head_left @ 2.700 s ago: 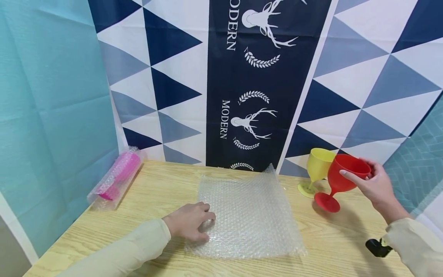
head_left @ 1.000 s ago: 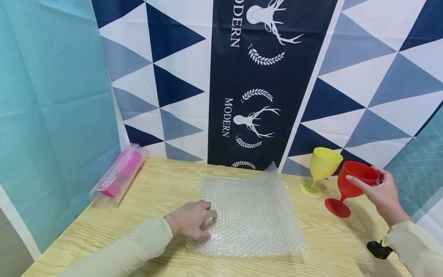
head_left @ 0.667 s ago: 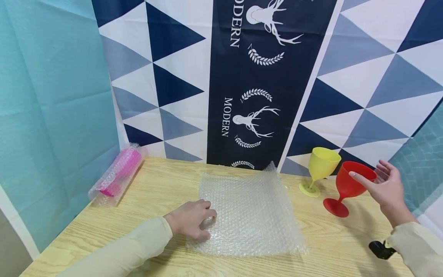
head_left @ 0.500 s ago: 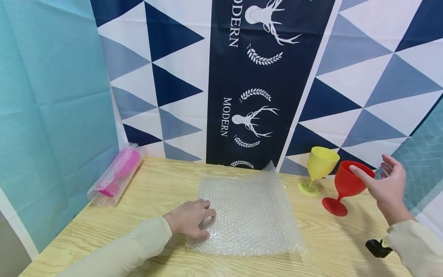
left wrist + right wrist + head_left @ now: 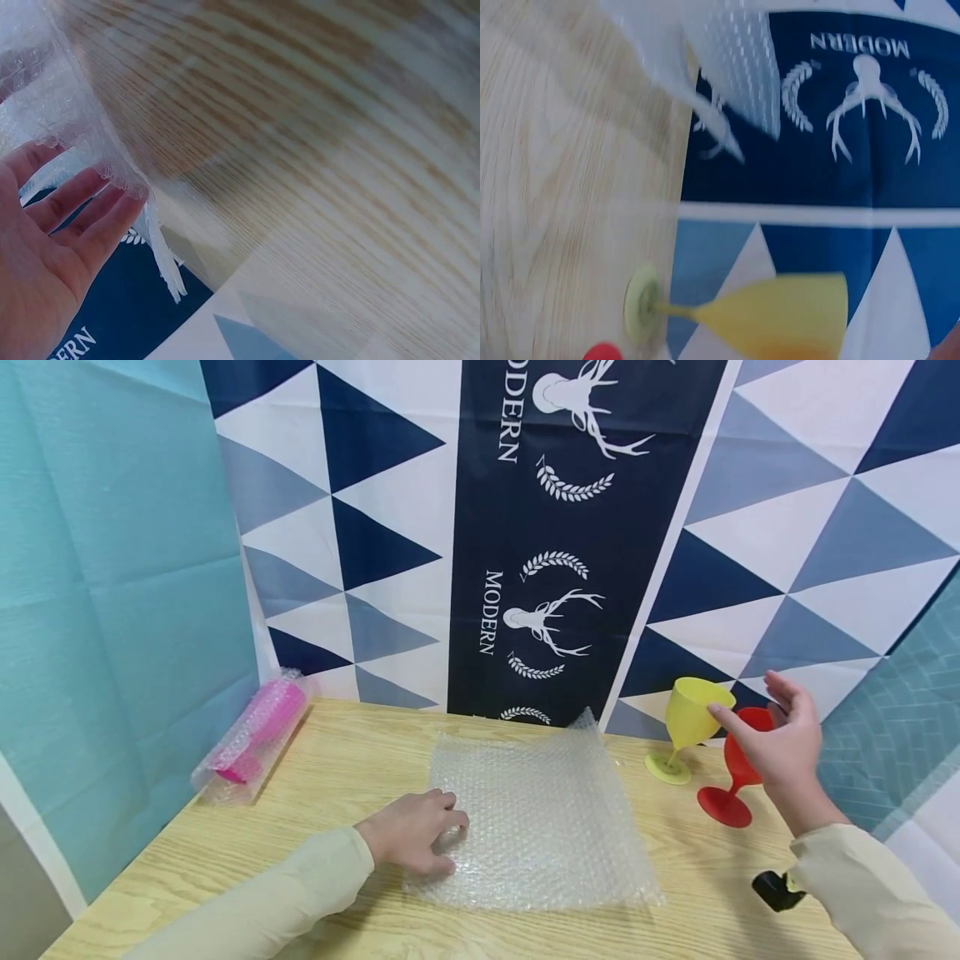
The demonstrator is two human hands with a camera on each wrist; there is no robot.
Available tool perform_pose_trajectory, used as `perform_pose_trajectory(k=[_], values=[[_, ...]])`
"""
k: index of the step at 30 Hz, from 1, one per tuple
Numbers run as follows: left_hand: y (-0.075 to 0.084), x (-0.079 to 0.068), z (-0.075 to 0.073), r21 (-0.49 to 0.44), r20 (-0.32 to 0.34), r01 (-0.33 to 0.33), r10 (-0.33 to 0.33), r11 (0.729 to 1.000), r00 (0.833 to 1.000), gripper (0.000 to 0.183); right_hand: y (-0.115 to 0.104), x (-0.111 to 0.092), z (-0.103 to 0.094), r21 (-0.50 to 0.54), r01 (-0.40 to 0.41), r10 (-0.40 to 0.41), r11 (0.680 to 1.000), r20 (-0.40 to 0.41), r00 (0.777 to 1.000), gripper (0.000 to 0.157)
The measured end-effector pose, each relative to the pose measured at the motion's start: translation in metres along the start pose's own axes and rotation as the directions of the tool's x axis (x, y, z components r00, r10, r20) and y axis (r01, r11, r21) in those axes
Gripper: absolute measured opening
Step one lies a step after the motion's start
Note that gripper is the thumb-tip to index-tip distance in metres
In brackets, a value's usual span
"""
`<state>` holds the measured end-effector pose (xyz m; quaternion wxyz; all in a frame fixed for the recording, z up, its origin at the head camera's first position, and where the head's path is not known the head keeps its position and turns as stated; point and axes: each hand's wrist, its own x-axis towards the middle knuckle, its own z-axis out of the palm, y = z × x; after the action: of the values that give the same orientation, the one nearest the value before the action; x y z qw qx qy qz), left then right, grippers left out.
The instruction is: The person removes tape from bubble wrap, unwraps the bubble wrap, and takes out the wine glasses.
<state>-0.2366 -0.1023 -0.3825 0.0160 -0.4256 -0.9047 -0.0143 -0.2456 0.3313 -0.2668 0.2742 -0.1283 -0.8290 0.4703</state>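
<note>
A sheet of bubble wrap (image 5: 540, 827) lies flat on the table, its far right corner curling up. My left hand (image 5: 412, 833) rests on the sheet's left edge with loosely bent fingers; in the left wrist view its fingertips touch the wrap's edge (image 5: 97, 142). On the right, a red goblet (image 5: 731, 802) stands upright, its bowl partly hidden behind my right hand (image 5: 787, 747). That hand is raised with fingers apart and holds nothing. Its thumb tip overlaps the rim of the yellow goblet (image 5: 686, 718), which stands upright just behind and left of the red one.
A pink goblet rolled in bubble wrap (image 5: 258, 735) lies at the table's left edge. Patterned cloth (image 5: 375, 527) rises directly behind the wooden table (image 5: 360, 743), and a teal cloth (image 5: 127, 610) hangs at the left. A black wrist device (image 5: 776, 891) hangs beneath the right sleeve.
My right hand has set the red goblet down, let go of it, risen, and moved left towards the yellow goblet. The left hand has stayed on the bubble wrap.
</note>
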Motion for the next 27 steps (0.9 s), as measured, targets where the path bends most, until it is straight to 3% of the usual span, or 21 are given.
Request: perform_pose_trajectory(k=[7,13,27], values=[[0.000,0.000,-0.001,0.004,-0.002,0.001,-0.001,1.000,1.000,0.046,-0.017,-0.013,0.021,0.001,0.157,-0.157,0.988,0.076,0.985,0.072],[0.001,-0.001,-0.001,0.000,-0.009,0.006,-0.006,1.000,1.000,0.045,-0.032,-0.022,0.042,0.000,0.242,-0.239,0.970,0.144,0.960,0.067],[0.005,-0.001,-0.002,-0.001,-0.004,0.031,-0.031,1.000,1.000,0.045,-0.078,-0.042,0.092,0.117,0.393,-0.410,0.912,0.250,0.877,0.054]])
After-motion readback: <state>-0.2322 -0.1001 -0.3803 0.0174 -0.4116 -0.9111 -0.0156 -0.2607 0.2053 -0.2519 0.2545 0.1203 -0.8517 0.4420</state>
